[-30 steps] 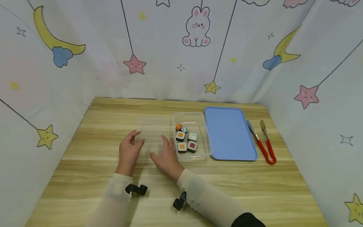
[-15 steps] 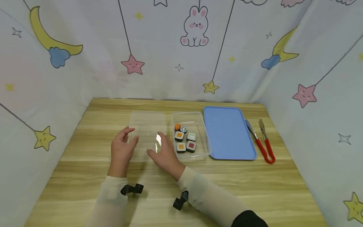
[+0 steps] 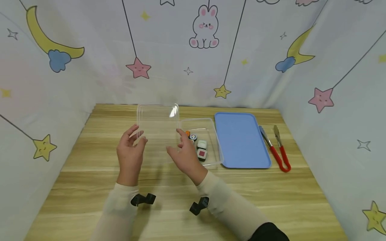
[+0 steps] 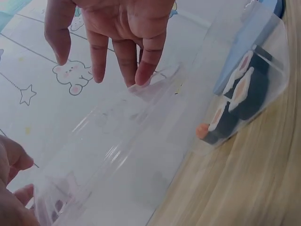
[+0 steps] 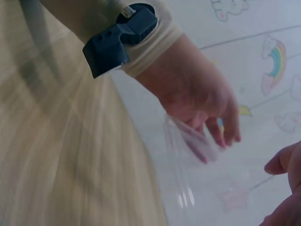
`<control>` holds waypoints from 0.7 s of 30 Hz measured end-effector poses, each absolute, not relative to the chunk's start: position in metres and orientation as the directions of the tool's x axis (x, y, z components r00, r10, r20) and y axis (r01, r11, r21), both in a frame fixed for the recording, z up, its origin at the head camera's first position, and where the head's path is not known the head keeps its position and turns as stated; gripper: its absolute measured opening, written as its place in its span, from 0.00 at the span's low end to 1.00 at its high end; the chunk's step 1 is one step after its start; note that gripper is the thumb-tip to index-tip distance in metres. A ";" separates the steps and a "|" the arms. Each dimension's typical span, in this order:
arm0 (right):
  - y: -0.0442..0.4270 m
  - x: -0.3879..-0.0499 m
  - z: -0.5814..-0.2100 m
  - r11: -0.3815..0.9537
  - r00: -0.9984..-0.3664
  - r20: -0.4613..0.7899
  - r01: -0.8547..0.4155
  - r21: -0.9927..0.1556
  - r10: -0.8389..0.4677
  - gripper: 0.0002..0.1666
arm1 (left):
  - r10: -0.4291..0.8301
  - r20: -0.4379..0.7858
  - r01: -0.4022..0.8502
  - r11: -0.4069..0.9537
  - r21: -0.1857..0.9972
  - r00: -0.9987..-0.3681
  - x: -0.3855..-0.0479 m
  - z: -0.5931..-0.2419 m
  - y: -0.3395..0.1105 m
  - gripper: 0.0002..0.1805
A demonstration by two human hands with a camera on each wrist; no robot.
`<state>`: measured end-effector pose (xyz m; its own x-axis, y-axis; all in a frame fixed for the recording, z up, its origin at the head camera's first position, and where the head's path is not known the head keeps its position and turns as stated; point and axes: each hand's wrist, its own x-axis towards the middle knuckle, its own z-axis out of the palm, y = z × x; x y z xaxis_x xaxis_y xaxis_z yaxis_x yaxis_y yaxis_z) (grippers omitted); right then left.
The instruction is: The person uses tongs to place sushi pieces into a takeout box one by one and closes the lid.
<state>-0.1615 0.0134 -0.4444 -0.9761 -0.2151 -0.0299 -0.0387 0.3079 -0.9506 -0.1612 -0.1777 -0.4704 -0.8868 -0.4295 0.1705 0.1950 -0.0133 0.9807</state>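
A clear plastic lid is raised off the table, tilted with its far edge up. My left hand holds its left side and my right hand its right side, with both thumbs on the near side. In the left wrist view, the right hand's fingers touch one end of the lid, while the left hand's fingers show at the other. Just right of the lid stands a clear plastic container with several sushi pieces; the right hand and lid partly cover them.
A blue tray lies to the right of the container. Beyond it, tongs with red handles lie spread on the wooden table. Printed curtains stand along the back and sides.
The lid has come up from the table and tilted, its far edge rising. The right hand has moved right and up, now in front of part of the container. The left hand shifted slightly left.
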 end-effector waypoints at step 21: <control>0.091 -0.206 -0.430 0.324 -0.980 0.201 -0.195 -0.926 -0.015 0.24 | -0.385 0.200 0.340 -0.340 0.877 -0.901 -0.197 -0.443 -0.120 0.21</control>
<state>-0.2056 0.0915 -0.4298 -0.9795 -0.0148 0.2007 -0.1946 0.3237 -0.9259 -0.1967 -0.1202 -0.4426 -0.9010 -0.3852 0.1996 0.3396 -0.3397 0.8771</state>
